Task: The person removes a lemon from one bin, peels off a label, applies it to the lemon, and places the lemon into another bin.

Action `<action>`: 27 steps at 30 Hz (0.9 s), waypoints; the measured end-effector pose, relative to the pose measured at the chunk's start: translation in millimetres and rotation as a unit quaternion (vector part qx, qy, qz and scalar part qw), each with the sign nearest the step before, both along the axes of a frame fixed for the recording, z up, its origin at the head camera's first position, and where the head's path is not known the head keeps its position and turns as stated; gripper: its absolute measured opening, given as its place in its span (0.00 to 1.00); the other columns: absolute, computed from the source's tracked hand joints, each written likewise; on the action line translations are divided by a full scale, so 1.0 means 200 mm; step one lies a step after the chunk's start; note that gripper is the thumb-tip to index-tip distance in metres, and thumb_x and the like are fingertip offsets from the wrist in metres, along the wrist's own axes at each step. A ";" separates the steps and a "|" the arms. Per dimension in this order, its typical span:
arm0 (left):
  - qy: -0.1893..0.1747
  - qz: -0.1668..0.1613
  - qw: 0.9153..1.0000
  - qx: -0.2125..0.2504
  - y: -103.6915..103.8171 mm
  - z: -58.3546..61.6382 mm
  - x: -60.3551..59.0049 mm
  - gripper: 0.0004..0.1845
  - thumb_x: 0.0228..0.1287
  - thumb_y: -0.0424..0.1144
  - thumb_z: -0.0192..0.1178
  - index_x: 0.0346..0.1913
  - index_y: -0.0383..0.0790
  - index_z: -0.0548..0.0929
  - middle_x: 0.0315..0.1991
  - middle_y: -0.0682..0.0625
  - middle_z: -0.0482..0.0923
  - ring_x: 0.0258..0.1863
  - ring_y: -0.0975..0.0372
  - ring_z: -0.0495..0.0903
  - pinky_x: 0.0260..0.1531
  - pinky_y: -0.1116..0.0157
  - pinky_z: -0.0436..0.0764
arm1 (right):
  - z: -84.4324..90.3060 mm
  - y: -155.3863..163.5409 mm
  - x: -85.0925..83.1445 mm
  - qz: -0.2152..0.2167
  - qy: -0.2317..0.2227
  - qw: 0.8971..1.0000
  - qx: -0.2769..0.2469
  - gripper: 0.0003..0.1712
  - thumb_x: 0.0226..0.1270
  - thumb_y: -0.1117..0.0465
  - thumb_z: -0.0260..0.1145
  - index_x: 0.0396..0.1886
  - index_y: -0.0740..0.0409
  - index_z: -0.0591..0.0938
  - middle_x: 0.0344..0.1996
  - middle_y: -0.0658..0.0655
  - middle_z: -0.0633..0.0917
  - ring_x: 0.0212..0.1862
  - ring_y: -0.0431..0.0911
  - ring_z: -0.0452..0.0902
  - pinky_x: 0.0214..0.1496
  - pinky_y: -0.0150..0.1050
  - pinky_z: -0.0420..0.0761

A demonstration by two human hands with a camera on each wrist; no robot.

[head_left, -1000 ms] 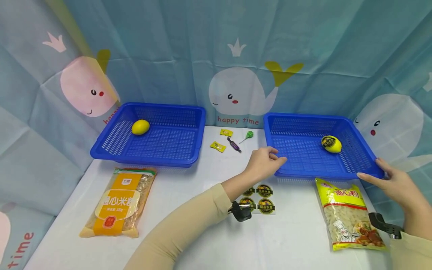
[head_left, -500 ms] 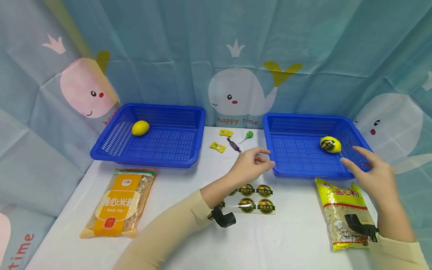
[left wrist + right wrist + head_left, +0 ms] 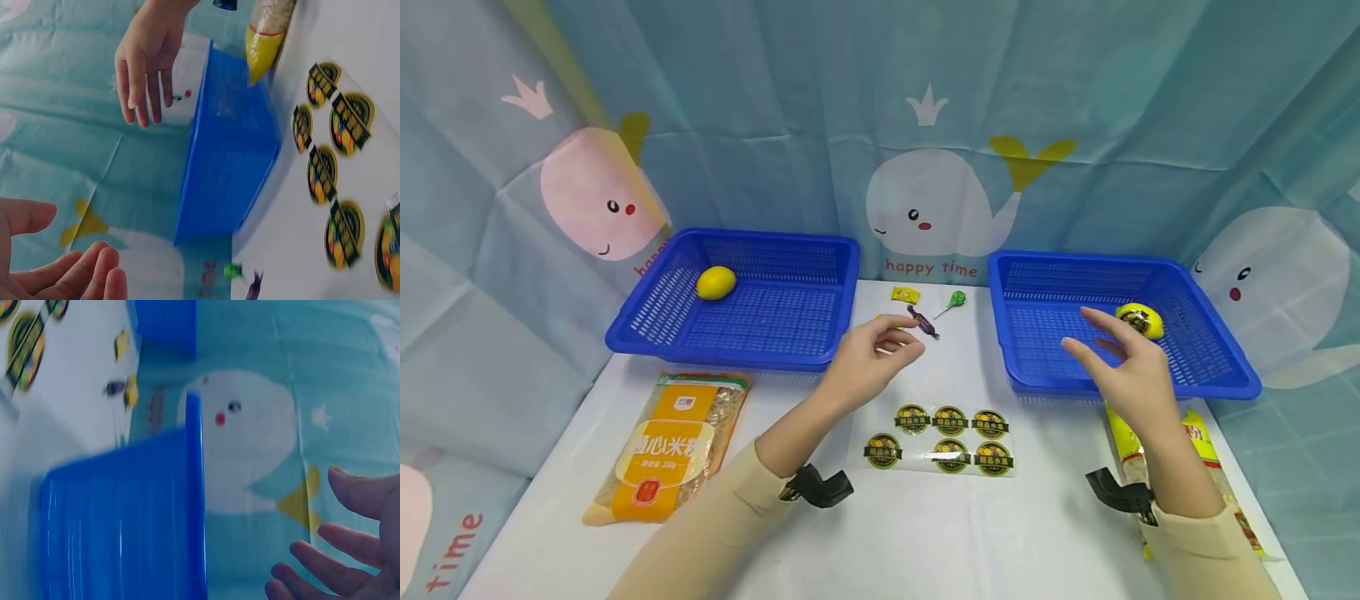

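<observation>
My left hand (image 3: 872,362) hovers empty between the two baskets, fingers loosely bent and thumb apart from them. My right hand (image 3: 1131,375) is held over the front of the right blue basket (image 3: 1075,385), thumb and fingers spread around nothing; the right wrist view shows those fingers (image 3: 331,562) relaxed. Inside that basket lies a yellow lemon (image 3: 1141,319) with a black and gold sticker. A plain lemon (image 3: 716,282) sits in the left blue basket (image 3: 730,358). In front of my hands lies a sheet of round stickers (image 3: 951,421), one place in its lower row bare.
Behind my left hand are a yellow-wrapped candy (image 3: 906,294), a purple one (image 3: 922,322) and a green lollipop (image 3: 957,298); another yellow candy is mostly hidden. An orange-labelled food bag (image 3: 658,454) lies at left, a yellow one (image 3: 1123,437) under my right arm. A curtain (image 3: 775,125) hangs behind.
Both hands have moved left. The right hand has come away from the right basket's corner, and the left hand has left that basket's near side, uncovering the sticker sheet.
</observation>
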State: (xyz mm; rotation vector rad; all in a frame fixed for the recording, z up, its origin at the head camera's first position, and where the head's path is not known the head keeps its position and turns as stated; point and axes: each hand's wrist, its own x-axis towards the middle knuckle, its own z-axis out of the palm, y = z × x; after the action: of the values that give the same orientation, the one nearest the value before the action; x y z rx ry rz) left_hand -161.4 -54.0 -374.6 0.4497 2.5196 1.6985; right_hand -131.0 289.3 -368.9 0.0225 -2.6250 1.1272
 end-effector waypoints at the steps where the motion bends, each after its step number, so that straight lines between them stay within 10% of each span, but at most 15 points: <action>1: 0.003 0.005 1.000 -0.002 -0.03 0.00 0.00 0.19 0.68 0.47 0.66 0.59 0.47 0.83 0.44 0.53 0.88 0.44 0.61 0.85 0.45 0.61 0.84 | 0.00 -0.03 -0.01 0.009 0.002 1.000 -0.005 0.33 0.68 0.46 0.71 0.71 0.47 0.76 0.68 0.59 0.77 0.61 0.63 0.78 0.49 0.13 0.71; 12: -0.004 0.064 0.997 -0.046 -0.37 0.02 -0.03 0.21 0.70 0.51 0.64 0.61 0.47 0.81 0.51 0.49 0.86 0.52 0.54 0.81 0.55 0.53 0.79 | -0.08 -0.39 -0.10 0.114 0.013 0.990 -0.080 0.33 0.66 0.53 0.73 0.69 0.55 0.76 0.66 0.58 0.79 0.66 0.56 0.76 0.62 0.49 0.80; 27: -0.053 0.098 0.991 -0.071 -0.80 0.14 -0.32 0.40 0.65 0.64 0.63 0.74 0.47 0.68 0.69 0.44 0.71 0.70 0.49 0.66 0.68 0.43 0.67 | -0.28 -0.99 -0.23 0.244 -0.105 0.940 -0.214 0.43 0.61 0.51 0.76 0.75 0.33 0.68 0.74 0.42 0.69 0.72 0.52 0.69 0.60 0.44 0.82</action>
State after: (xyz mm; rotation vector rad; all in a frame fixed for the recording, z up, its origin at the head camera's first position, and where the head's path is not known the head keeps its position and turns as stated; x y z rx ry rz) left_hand -226.0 -214.3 -346.2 0.1010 2.6583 1.5394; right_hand -177.0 91.1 -425.1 0.5131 -2.5558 1.9460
